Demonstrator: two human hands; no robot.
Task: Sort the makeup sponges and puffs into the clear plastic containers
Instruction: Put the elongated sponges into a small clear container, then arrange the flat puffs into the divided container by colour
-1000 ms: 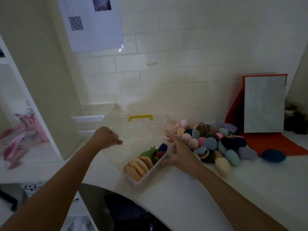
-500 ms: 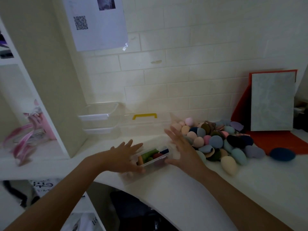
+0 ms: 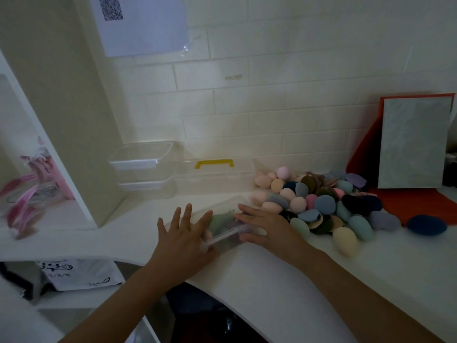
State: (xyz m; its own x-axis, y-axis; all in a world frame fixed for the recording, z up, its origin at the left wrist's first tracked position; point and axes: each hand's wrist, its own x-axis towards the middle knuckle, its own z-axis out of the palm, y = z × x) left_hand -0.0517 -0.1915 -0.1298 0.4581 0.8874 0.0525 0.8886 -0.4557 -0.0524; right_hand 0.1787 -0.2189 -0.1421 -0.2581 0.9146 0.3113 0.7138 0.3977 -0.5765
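A clear plastic container with a clear lid on it sits near the counter's curved front edge; green and dark sponges show blurred through the lid. My left hand presses flat on the lid's left part with fingers spread. My right hand lies flat on its right part, fingers straight. A heap of makeup sponges and puffs in pink, peach, blue, teal and dark colours lies just right of the container. A lone dark blue sponge sits farther right.
Two stacked clear tubs and a clear case with a yellow handle stand against the tiled wall. A grey board on a red sheet leans at the right. A white shelf unit rises on the left.
My left hand brought the clear lid over from the left and laid it on the container. Both hands moved onto the lid and now press flat on it.
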